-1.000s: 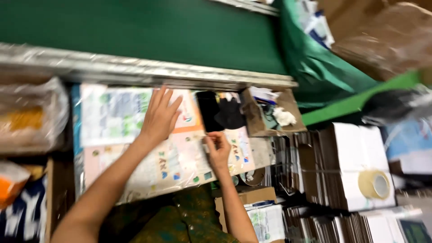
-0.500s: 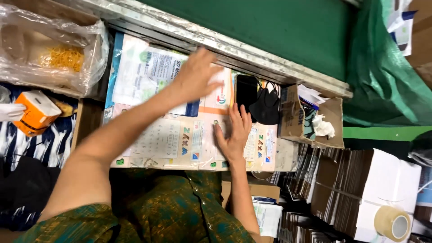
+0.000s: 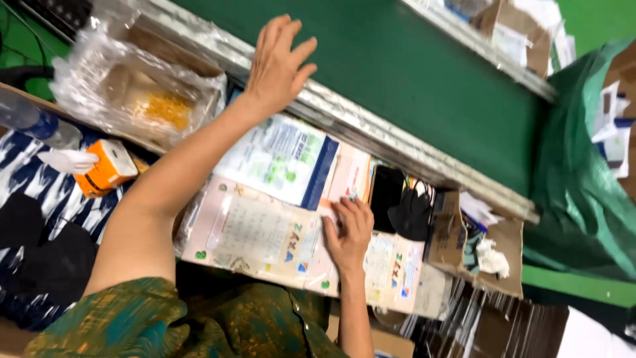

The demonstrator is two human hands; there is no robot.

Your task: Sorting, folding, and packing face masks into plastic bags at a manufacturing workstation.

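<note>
Orange box [image 3: 106, 174], far left on desk [image 3: 424, 292]. Left hand [image 3: 277, 63], fingers spread, empty, raised over metal rail [image 3: 371, 129] of green belt [image 3: 411, 73]. Right hand [image 3: 348, 232], flat, pressing pink printed sheet [image 3: 252, 232]. Black mask [image 3: 411, 213], right of it.

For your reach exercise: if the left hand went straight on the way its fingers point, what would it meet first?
Probably the green belt: the left hand is open over the metal rail, fingers aimed across it, though its height is unclear.

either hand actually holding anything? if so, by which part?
Nothing held. Left hand is open, fingers spread, above the green belt. Right hand lies flat on the printed packets.
</note>
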